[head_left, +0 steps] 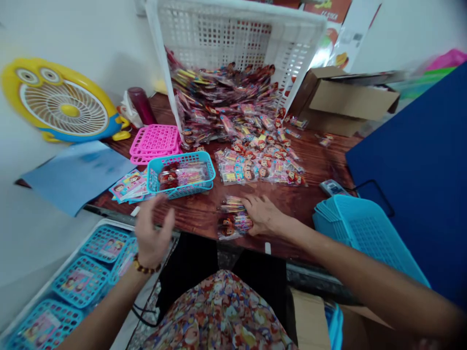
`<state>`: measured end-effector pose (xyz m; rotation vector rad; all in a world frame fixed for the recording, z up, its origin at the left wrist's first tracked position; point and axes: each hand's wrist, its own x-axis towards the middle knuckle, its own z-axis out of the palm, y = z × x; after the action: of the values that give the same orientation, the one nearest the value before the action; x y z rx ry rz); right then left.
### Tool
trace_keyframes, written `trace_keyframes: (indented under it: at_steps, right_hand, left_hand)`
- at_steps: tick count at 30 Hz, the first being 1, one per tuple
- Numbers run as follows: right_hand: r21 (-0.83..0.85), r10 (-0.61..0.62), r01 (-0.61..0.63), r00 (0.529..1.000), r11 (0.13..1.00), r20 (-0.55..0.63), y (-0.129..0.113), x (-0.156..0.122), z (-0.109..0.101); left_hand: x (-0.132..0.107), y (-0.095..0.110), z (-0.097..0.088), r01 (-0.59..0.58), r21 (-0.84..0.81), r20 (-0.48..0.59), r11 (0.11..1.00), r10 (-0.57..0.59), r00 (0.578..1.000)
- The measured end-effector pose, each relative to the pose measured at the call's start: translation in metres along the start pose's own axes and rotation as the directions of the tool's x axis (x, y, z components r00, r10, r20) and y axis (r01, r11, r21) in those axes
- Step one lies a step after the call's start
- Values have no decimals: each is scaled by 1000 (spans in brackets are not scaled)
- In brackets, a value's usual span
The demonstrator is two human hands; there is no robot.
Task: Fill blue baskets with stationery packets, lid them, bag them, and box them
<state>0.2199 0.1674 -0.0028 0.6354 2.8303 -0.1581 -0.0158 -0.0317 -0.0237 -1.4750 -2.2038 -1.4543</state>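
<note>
My right hand (265, 214) grips the right end of a small stack of clear plastic packets (233, 218) with cartoon heads, lying at the table's front edge. My left hand (153, 233) hangs in front of the table edge, slightly blurred, its fingers apart and holding nothing. Just beyond it stands a blue plastic basket (180, 192) with similar packets lying inside. More packets (259, 167) lie in rows behind my right hand. They lead back to a large heap (222, 107) spilling from a white crate (233, 12) tipped on its side.
Pink perforated lids (156, 141) and printed cards (129, 187) lie left of the basket. A yellow fan (69, 109) stands behind. Nested blue baskets (368, 228) sit right, near a cardboard box (346, 104). Below left, a white bin holds filled, lidded baskets (82, 279).
</note>
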Motion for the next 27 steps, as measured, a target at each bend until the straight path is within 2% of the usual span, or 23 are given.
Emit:
trace_keyframes:
  at_steps: [1,3,5,7,9,12,14,18,21,24,27]
  right_hand:
    - [17,-14,13,1000,1000,18,1,0,-1]
    - [57,-22,19,999,998,48,4,1,-1]
    - [82,-11,6,998,997,62,6,2,-2]
    - [93,-2,-5,997,996,76,6,3,-4]
    - [99,3,-13,995,995,102,5,4,-6]
    - [112,18,-30,995,993,103,2,2,-7]
    - [126,27,-37,997,991,77,-1,-2,-5]
    - [174,62,-66,998,983,27,-5,-9,4]
    - [238,80,-86,996,967,33,-5,-11,6]
    - [315,57,-82,994,946,89,3,-9,-1]
    - [390,11,-57,993,919,120,15,-4,-9]
  left_hand:
    - [-14,6,11,11,-54,141,998,-3,990]
    - [-40,21,39,165,-166,384,972,-91,919]
    - [-58,33,68,297,-241,465,924,-159,871]
    - [-66,40,89,307,-258,511,916,-140,848]
    - [-66,42,98,245,-242,505,939,-94,858]
    - [-63,42,96,164,-179,375,970,-87,923]
    - [-63,44,92,142,-145,303,979,-93,949]
    - [-63,47,91,108,-69,327,992,-80,942]
    - [-60,47,93,50,47,356,998,-63,932]
    - [-57,45,94,-8,128,377,992,-41,925]
    - [-57,42,94,-64,143,352,988,9,936]
